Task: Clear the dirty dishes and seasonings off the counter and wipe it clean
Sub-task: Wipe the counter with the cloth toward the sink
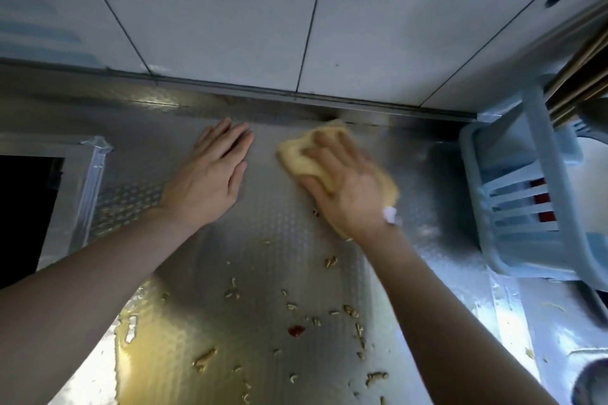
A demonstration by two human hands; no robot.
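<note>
A steel counter (pixel 289 250) with a dimpled surface fills the view. My right hand (pixel 342 184) presses a crumpled yellow cloth (pixel 302 154) flat against the counter near the back wall, fingers spread over it. My left hand (pixel 210 174) rests flat on the bare steel just left of the cloth, fingers straight. Food scraps (pixel 329 309), pale bits and a red speck (pixel 296 329), lie scattered on the near part of the counter. A yellowish oily puddle (pixel 141 348) spreads at the near left.
A light blue plastic rack (pixel 513 200) stands at the right, with wooden sticks above it. A sink (pixel 566 332) lies at the near right. A dark opening with a taped frame (pixel 88 174) sits at the left. White tiled wall (pixel 230 10) runs behind.
</note>
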